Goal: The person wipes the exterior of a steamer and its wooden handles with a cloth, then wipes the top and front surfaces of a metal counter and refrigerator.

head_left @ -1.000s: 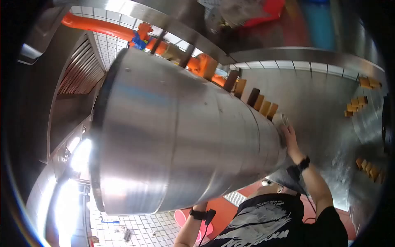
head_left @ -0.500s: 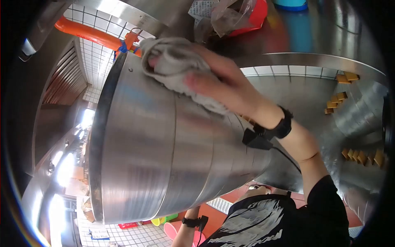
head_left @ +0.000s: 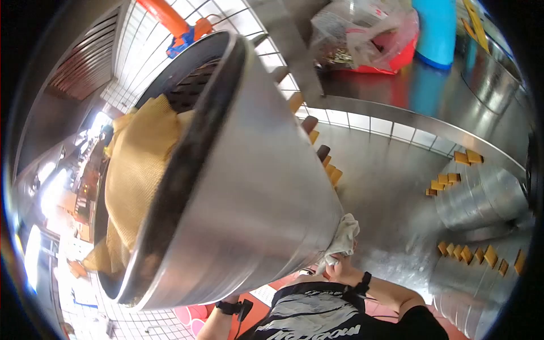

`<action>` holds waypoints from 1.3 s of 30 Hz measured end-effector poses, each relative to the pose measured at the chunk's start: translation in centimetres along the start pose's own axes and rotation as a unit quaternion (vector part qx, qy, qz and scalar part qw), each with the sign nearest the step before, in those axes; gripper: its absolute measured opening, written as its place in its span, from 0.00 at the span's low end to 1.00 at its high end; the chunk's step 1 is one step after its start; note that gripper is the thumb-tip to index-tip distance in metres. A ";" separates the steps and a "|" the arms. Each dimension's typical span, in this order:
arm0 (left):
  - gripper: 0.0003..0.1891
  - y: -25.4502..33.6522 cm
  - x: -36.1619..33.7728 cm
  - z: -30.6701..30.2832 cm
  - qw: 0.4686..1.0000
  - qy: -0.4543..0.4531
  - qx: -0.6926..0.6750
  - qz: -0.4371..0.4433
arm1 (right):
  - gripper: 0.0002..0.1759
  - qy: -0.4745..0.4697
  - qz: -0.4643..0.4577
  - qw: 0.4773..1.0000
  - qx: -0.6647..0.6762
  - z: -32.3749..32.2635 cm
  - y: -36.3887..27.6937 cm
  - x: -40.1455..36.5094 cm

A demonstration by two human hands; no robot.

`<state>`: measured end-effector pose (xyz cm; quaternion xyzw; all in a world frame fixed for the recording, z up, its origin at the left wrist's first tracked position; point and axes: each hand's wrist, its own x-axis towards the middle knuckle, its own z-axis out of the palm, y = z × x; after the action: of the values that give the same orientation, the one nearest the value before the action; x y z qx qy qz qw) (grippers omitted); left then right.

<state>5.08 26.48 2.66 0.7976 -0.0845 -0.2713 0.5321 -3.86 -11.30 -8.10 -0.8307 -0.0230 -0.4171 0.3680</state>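
A large steel barrel, tilted with its dark-rimmed mouth to the left, fills the middle of the head view. Tan cloth lies bunched in its mouth, beside a dark slotted surface inside. My right hand is closed around a crumpled pale grey rag, pressed against the barrel's lower right side. Most of my left hand is hidden behind the barrel's lower edge; mainly the banded wrist shows, so its fingers cannot be seen.
On the steel shelf stand a red plastic bag, a blue bottle and a metal pot with yellow-handled tools. More steel barrels with wooden blocks are at right. An orange pipe runs at upper left.
My right hand has moved the rag from the barrel's upper side near the rim down to its lower right. The barrel's mouth and the tan cloth inside have come into view.
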 end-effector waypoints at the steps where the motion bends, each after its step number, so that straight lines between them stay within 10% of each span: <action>1: 0.23 0.1 0.3 0.0 1.000 0.004 0.002 0.002 | 0.18 -0.003 -0.011 1.000 0.004 0.5 0.1 0.0; 15: 0.24 9.0 12.9 0.2 0.998 -0.024 -0.042 0.038 | 0.24 0.013 0.075 0.996 -0.047 0.7 1.6 12.2; 17: 0.17 10.4 14.9 1.0 0.931 -0.070 -0.357 0.003 | 0.25 0.007 0.084 0.995 -0.047 0.1 0.8 15.0; 20: 0.23 10.5 18.7 1.1 0.969 0.023 -0.248 0.000 | 0.26 0.002 0.119 0.992 -0.045 0.3 -0.1 17.8; 27: 0.18 12.3 24.0 2.7 0.956 0.007 -0.277 0.099 | 0.24 0.008 0.224 0.971 -0.081 1.8 1.9 19.6; 39: 0.25 14.1 22.4 4.1 0.953 -0.072 -0.294 0.017 | 0.20 0.044 0.346 0.934 -0.083 3.2 1.0 16.5</action>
<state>23.93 7.79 6.46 0.5828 -0.0530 -0.3321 0.7398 9.38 -14.39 1.82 -0.7959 0.3163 -0.3005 0.4198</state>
